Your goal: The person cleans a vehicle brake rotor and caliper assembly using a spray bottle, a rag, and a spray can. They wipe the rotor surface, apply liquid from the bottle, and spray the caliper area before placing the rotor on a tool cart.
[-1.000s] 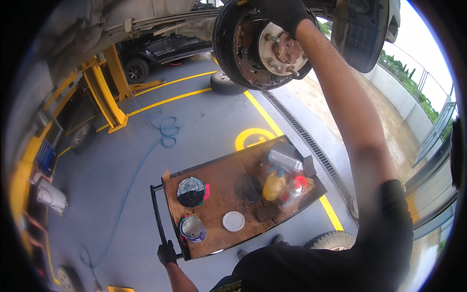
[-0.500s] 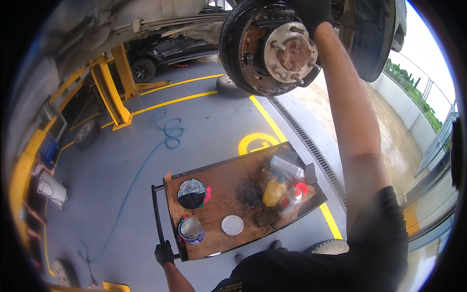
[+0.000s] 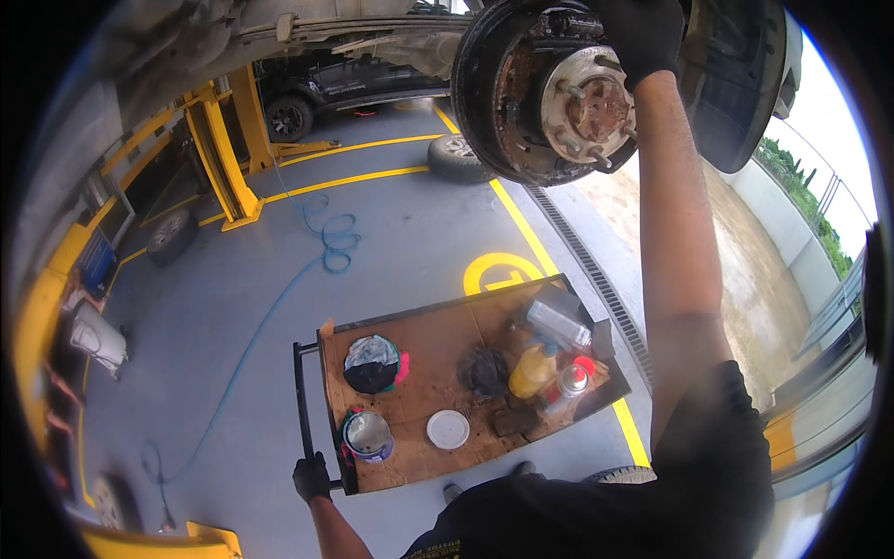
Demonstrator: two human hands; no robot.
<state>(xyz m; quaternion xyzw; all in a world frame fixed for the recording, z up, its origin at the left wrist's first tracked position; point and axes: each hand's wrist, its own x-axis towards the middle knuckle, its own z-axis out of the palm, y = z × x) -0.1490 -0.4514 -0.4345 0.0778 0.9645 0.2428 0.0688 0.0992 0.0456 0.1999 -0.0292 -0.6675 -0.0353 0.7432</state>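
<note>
Overhead, the black-gloved right hand [image 3: 643, 39] is raised beside a rusted wheel hub [image 3: 596, 110] above and beyond the far edge of a cart [image 3: 419, 312], finger position impossible to tell; the gloved left hand [image 3: 312, 477] clasps the near end of the cart's handle [image 3: 304, 401].

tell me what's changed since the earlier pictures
The black-gloved right hand has moved rightward relative to the round, rust-stained metal wheel hub, exposing more around the hub's top; whether it grips anything is unclear. The whole view has shifted slightly. The black-gloved left hand stays closed on the black bar-shaped handle; the brown cardboard-lined cart and its load look unchanged.
</note>
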